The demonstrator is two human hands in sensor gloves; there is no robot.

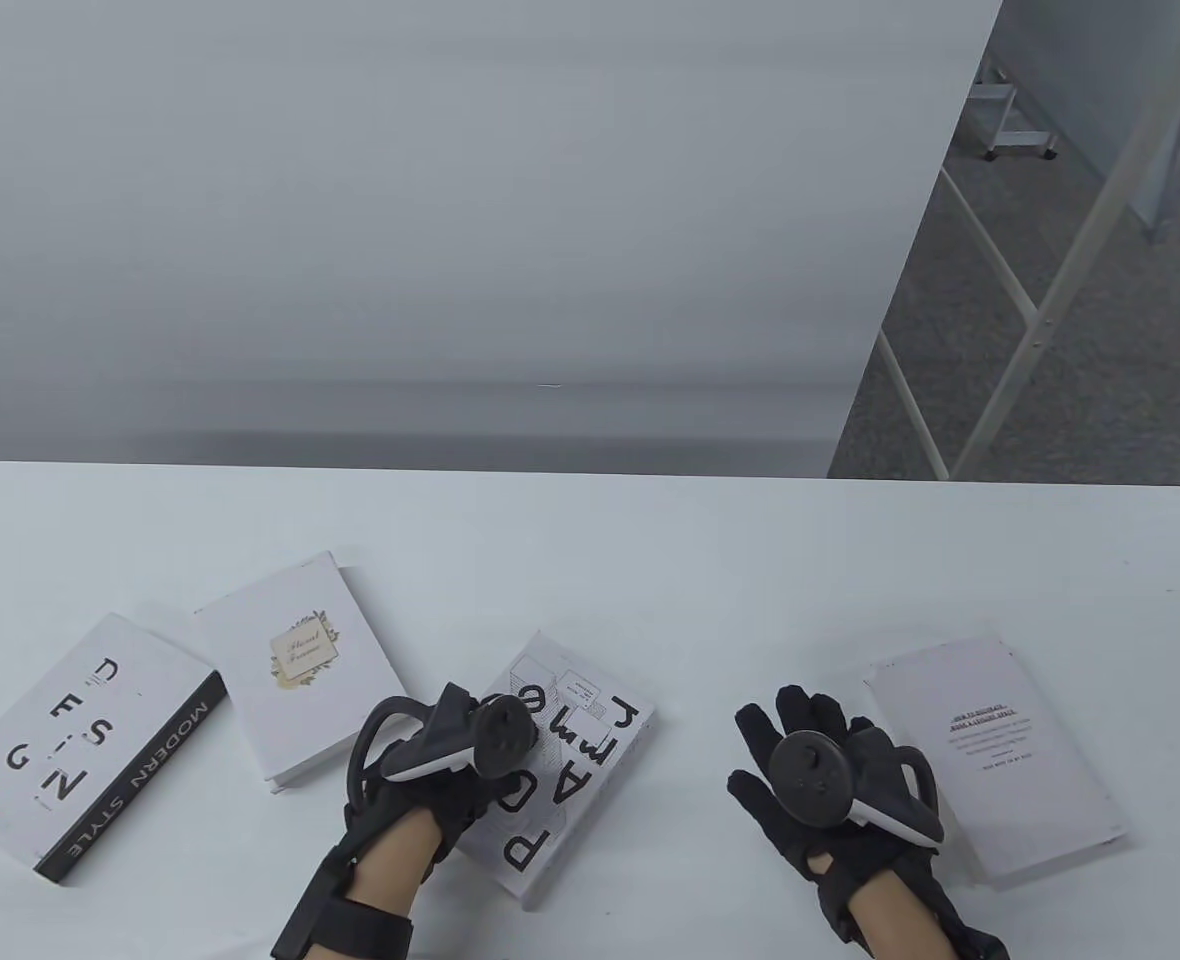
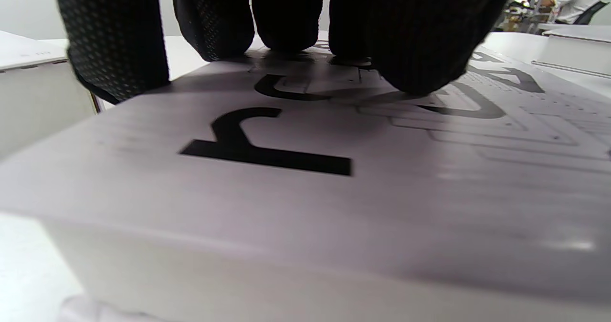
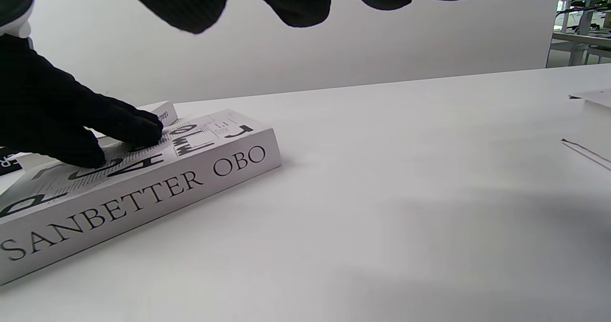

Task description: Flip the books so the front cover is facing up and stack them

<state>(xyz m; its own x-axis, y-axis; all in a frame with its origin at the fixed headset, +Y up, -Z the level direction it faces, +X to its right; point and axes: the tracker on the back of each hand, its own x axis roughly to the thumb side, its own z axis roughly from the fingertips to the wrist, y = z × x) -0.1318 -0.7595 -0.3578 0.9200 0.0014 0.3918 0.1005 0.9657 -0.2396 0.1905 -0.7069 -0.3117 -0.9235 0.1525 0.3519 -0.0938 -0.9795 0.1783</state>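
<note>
Four books lie on the white table [image 1: 650, 560]. The middle book [image 1: 575, 770], white with large black letters, lies flat; its spine [image 3: 143, 195] reads "SANBETTER OBO". My left hand [image 1: 455, 785] rests on its cover, and the fingertips [image 2: 286, 26] touch the printed face [image 2: 305, 193] without gripping. It also shows in the right wrist view [image 3: 71, 126]. My right hand [image 1: 810, 775] is open with the fingers [image 3: 291, 2] spread, above bare table between the middle book and the right book [image 1: 995, 750]. The right book shows only a small block of text.
A "DESIGN / MODERN STYLE" book [image 1: 80, 745] lies at the far left. A white book with a floral label [image 1: 300, 665] lies beside it, close to the left hand. A grey wall panel [image 1: 450, 220] stands behind the table. Floor and frames [image 1: 1050, 300] lie off to the right.
</note>
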